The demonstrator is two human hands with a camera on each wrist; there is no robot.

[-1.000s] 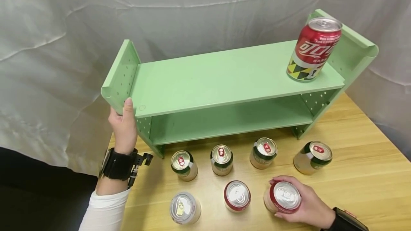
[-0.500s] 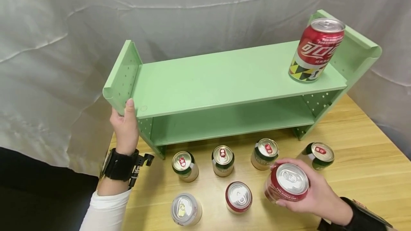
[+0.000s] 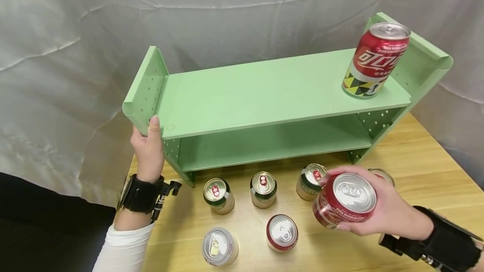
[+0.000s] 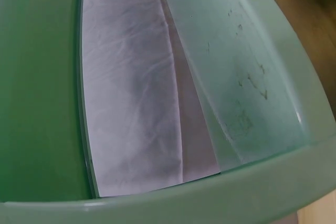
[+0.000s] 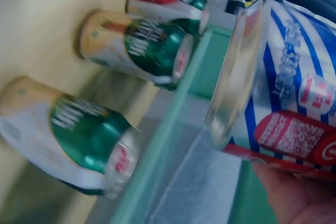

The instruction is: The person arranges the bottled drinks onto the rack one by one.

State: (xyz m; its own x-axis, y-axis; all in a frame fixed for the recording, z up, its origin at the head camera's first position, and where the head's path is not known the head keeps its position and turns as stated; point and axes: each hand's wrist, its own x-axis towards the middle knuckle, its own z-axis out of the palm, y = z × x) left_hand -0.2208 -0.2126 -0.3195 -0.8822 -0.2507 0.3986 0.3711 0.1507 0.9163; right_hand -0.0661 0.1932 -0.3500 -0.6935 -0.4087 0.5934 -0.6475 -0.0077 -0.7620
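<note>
My left hand (image 3: 148,154) grips the left side panel of a light green two-tier shelf (image 3: 242,95), thumb at the front corner of the top board. In the left wrist view only the green shelf parts (image 4: 39,103) and grey cloth show; the hand is out of sight. Fingers and thumb of my right hand (image 3: 389,207) curl round a red soda can (image 3: 325,209), held above the table. That same can (image 5: 289,87) fills the right of the right wrist view, with blue and white stripes. Another red soda can (image 3: 372,62) stands at the right end of the top board.
Several green-and-gold cans, such as this one (image 3: 263,190), stand in a row before the shelf; the rightmost (image 3: 385,174) is mostly behind my right hand. Nearer stand a silver can (image 3: 220,247) and a red can (image 3: 282,233) on the wooden table (image 3: 442,179). Grey cloth (image 3: 245,20) hangs behind.
My right hand has lifted the red soda can off the table, up and slightly right, now covering part of the rightmost green can. The left hand stays on the shelf.
</note>
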